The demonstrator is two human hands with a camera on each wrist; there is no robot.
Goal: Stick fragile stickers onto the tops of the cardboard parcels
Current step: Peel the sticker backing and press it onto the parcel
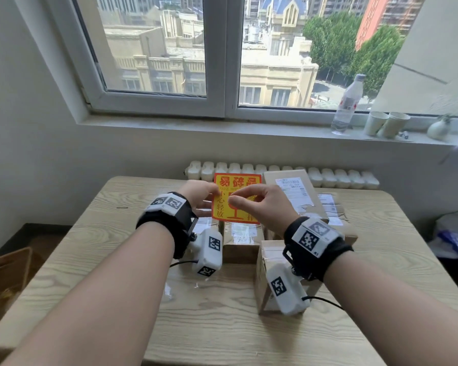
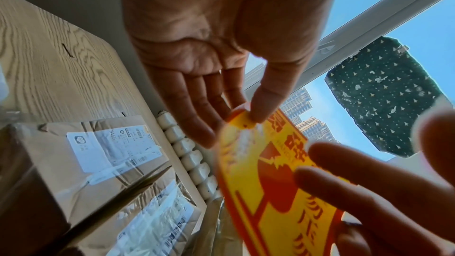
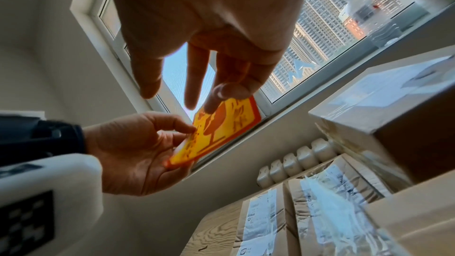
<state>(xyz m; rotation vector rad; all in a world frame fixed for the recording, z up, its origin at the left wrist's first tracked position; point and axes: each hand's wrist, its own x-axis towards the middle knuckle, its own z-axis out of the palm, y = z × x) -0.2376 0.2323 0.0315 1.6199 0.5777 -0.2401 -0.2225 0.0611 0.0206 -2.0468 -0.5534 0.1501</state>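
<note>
- Fragile sticker [image 1: 237, 198]: one flat, square sheet, yellow with an orange-red border, red Chinese characters and a broken-glass symbol; it is held upright in the air above the parcels, slightly bowed in the left wrist view.
- Left hand [image 1: 196, 194]: thumb and fingers are narrowed onto the sticker's left edge, pinching it; the thumb tip lies on the printed face.
- Right hand [image 1: 267, 204]: thumb and forefinger meet in a narrow pinch at the middle of the sticker's printed face; the remaining fingers are loosely extended.
- Cardboard parcels [image 1: 242, 240]: rectangular brown boxes, clustered on the table below and behind the sticker, bound with glossy clear tape and bearing white printed shipping labels; at least five are distinguishable, one stacked higher at the back right.
- Table [image 1: 90, 260]: one pale wood-grain top with rounded corners.
- Radiator [image 1: 328, 178]: one cream, ribbed unit behind the table.
- Windowsill: one clear plastic bottle [image 1: 348, 104] and two paper cups [image 1: 386, 124], standing near each other.
</note>
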